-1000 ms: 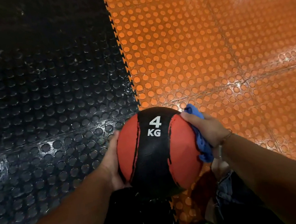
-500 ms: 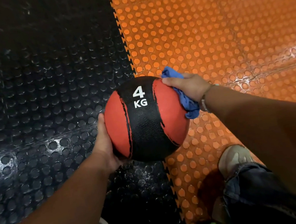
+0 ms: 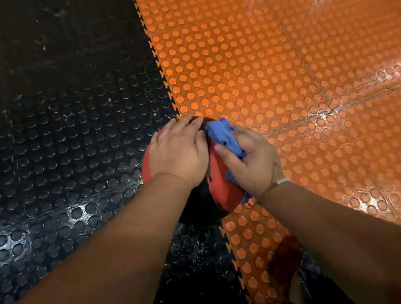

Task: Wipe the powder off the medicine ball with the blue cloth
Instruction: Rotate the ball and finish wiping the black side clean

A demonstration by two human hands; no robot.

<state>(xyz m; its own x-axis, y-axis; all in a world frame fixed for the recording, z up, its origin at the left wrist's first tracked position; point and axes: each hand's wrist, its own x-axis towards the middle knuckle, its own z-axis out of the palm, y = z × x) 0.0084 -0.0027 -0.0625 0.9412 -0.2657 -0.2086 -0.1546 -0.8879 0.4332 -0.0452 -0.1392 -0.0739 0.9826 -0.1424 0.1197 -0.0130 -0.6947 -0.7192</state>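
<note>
A single head-worn wide-angle camera is supplying the only view, so no second view is sharing any part of the scene. It is looking forward and steeply down from above the person's own forearms, which are entering from the bottom edge and converging on the medicine ball (image 3: 220, 187) just below the frame's centre. The ball is sitting close beneath the lens, near enough that both hands are filling the middle. Beyond the ball the lens is facing the studded floor, with the black mat (image 3: 50, 120) lying to the ball's left and the orange mat (image 3: 272, 65) to its right. The wide angle is bowing the orange mat's seams towards the frame's right edge.
</note>
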